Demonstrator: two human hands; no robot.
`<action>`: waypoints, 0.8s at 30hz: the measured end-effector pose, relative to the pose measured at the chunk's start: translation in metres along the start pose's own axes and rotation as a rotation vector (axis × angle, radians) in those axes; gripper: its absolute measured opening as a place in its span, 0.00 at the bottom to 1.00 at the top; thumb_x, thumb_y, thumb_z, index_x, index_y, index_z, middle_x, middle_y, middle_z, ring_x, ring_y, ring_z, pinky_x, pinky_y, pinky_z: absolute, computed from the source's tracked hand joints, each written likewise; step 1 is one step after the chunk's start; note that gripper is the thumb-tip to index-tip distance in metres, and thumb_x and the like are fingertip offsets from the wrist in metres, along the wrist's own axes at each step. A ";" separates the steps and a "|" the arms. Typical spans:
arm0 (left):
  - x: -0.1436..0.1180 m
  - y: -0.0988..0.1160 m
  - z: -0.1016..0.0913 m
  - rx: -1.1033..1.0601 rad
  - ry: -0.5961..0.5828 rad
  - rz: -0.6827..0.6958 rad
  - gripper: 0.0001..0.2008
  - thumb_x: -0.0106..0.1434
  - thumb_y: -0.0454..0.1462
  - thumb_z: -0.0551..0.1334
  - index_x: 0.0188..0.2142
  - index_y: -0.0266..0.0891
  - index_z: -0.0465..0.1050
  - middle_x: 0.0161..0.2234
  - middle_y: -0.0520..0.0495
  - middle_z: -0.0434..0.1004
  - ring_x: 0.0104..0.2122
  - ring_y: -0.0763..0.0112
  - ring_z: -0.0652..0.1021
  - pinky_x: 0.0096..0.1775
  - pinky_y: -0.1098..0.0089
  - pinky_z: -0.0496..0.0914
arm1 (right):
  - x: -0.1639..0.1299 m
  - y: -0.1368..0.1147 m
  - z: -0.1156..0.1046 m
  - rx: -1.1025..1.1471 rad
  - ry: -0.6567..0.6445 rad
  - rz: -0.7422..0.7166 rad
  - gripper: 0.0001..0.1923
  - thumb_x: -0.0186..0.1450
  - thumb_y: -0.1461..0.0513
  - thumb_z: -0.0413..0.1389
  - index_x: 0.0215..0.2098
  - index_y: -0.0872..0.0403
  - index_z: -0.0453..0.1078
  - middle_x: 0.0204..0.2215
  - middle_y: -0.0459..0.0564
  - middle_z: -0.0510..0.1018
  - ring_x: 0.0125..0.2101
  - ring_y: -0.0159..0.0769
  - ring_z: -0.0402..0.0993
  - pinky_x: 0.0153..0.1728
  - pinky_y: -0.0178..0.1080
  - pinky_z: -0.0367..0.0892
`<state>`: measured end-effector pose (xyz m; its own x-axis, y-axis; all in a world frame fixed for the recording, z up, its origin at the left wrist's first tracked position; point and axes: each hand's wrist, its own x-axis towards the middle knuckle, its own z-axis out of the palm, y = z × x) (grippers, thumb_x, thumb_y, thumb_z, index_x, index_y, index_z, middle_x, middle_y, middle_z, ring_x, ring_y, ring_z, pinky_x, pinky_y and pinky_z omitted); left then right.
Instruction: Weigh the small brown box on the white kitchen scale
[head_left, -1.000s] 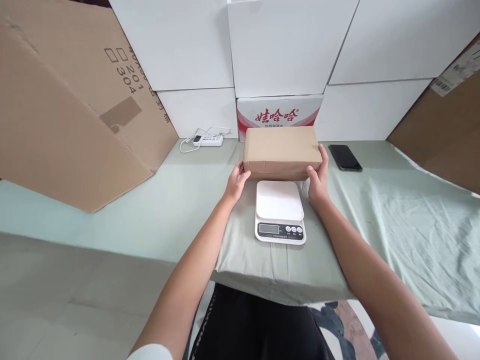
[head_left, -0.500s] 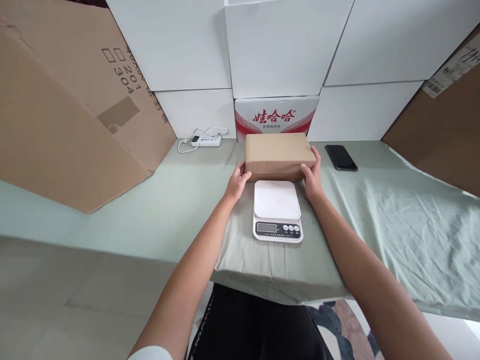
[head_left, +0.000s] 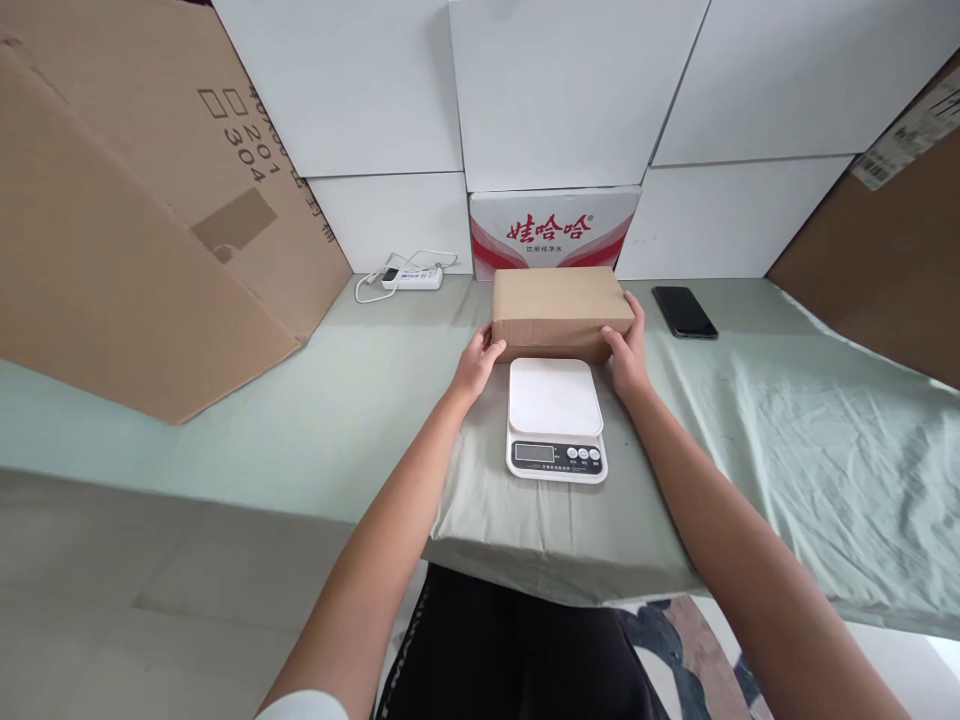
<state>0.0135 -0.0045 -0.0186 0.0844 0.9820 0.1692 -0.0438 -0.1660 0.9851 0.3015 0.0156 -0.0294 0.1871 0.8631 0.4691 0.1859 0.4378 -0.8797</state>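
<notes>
**Inspector:** Report the hands.

**Assistant:** The left hand (head_left: 475,365) is pressed to the left end of a plain brown rectangular cardboard box (head_left: 561,311). The right hand (head_left: 627,352) is pressed to its right end. Both sets of fingers are loosely curled and spread wide enough to span the box ends, thumbs toward the near face; the box is clamped between the two palms.

**Inspector:** Where does the box sit?

**Assistant:** Between the fingers of both hands, its long side across the view. I cannot tell whether its underside touches the pale green cloth-covered bench (head_left: 787,420) or is lifted slightly clear.

**Inspector:** What lies near the fingers?

**Assistant:** Just on the wearer's side of them, between the two wrists, a white rectangular digital kitchen scale (head_left: 556,418) lies flat, platform bare, display and three buttons at its near edge. Beyond the fingers, just behind the box, stands a white carton with red printed characters (head_left: 553,228), backed by stacked white panels (head_left: 570,90).

**Inspector:** Further out?

**Assistant:** To the right of the right fingers, apart from them, a black smartphone (head_left: 683,311) lies face up. Well left of the left fingers, a white power strip with coiled cable (head_left: 409,277) lies at the back edge, and a large flattened brown cardboard sheet (head_left: 142,210) leans over the bench.
</notes>
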 end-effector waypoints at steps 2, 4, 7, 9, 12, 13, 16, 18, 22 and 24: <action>-0.001 0.001 0.000 0.005 0.004 -0.008 0.36 0.68 0.48 0.64 0.74 0.42 0.68 0.77 0.40 0.72 0.78 0.46 0.70 0.78 0.47 0.63 | -0.002 -0.003 -0.001 0.005 0.005 0.013 0.47 0.63 0.45 0.63 0.77 0.43 0.56 0.79 0.53 0.64 0.80 0.58 0.55 0.85 0.66 0.44; -0.002 0.002 -0.002 0.013 0.004 -0.012 0.36 0.68 0.48 0.64 0.73 0.41 0.68 0.77 0.39 0.71 0.77 0.46 0.70 0.78 0.47 0.63 | -0.003 -0.005 -0.001 0.012 0.013 0.018 0.49 0.62 0.45 0.63 0.77 0.45 0.56 0.79 0.55 0.64 0.81 0.59 0.54 0.84 0.67 0.44; -0.001 0.002 -0.005 0.017 0.009 -0.016 0.37 0.68 0.48 0.65 0.73 0.41 0.69 0.78 0.39 0.69 0.79 0.46 0.68 0.79 0.46 0.62 | -0.004 -0.004 -0.003 0.017 0.016 0.009 0.53 0.62 0.43 0.62 0.80 0.46 0.53 0.79 0.57 0.66 0.81 0.59 0.56 0.84 0.66 0.47; -0.001 0.002 -0.007 0.011 0.015 -0.018 0.36 0.67 0.48 0.65 0.73 0.42 0.69 0.79 0.40 0.68 0.80 0.47 0.65 0.79 0.47 0.60 | -0.004 -0.002 -0.004 0.027 0.002 0.002 0.54 0.63 0.42 0.62 0.81 0.46 0.51 0.77 0.57 0.68 0.80 0.58 0.58 0.83 0.66 0.49; 0.001 0.000 -0.007 -0.004 0.001 -0.006 0.37 0.67 0.49 0.65 0.73 0.42 0.69 0.80 0.40 0.67 0.80 0.47 0.67 0.79 0.47 0.60 | -0.004 0.001 -0.005 0.027 -0.010 -0.009 0.54 0.63 0.41 0.63 0.81 0.45 0.51 0.78 0.56 0.68 0.80 0.59 0.58 0.84 0.65 0.48; 0.001 0.000 -0.006 -0.010 -0.007 -0.001 0.37 0.67 0.49 0.65 0.73 0.42 0.69 0.79 0.40 0.68 0.79 0.47 0.67 0.79 0.47 0.61 | -0.004 0.001 -0.005 0.022 -0.008 -0.010 0.54 0.62 0.42 0.63 0.81 0.45 0.52 0.78 0.56 0.67 0.81 0.59 0.57 0.84 0.65 0.47; 0.002 -0.001 -0.005 -0.011 -0.025 0.005 0.38 0.67 0.49 0.66 0.74 0.42 0.69 0.79 0.41 0.69 0.79 0.47 0.68 0.79 0.48 0.62 | -0.005 0.001 -0.005 0.009 -0.009 -0.010 0.53 0.62 0.43 0.64 0.80 0.46 0.53 0.80 0.56 0.64 0.82 0.59 0.54 0.85 0.65 0.43; 0.002 -0.001 -0.004 0.001 -0.029 -0.001 0.38 0.67 0.49 0.66 0.74 0.42 0.69 0.79 0.41 0.68 0.79 0.47 0.68 0.79 0.48 0.62 | -0.005 0.000 -0.005 0.008 -0.017 -0.009 0.52 0.62 0.43 0.63 0.80 0.45 0.53 0.80 0.56 0.64 0.82 0.59 0.54 0.85 0.65 0.43; 0.001 0.001 -0.005 0.016 -0.030 -0.003 0.38 0.67 0.49 0.66 0.74 0.43 0.68 0.79 0.41 0.69 0.79 0.46 0.67 0.79 0.47 0.61 | -0.005 -0.003 -0.005 0.025 -0.003 0.004 0.52 0.62 0.45 0.64 0.79 0.45 0.53 0.80 0.55 0.64 0.82 0.58 0.54 0.85 0.66 0.42; 0.001 0.002 -0.006 0.016 -0.029 -0.002 0.38 0.67 0.49 0.66 0.74 0.43 0.69 0.79 0.41 0.69 0.80 0.46 0.67 0.79 0.47 0.61 | -0.005 -0.004 -0.006 0.019 0.009 0.020 0.52 0.61 0.46 0.64 0.79 0.46 0.54 0.80 0.55 0.64 0.82 0.58 0.54 0.85 0.65 0.42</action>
<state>0.0079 -0.0035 -0.0170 0.1128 0.9793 0.1679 -0.0276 -0.1658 0.9858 0.3051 0.0077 -0.0278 0.1998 0.8695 0.4518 0.1639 0.4249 -0.8903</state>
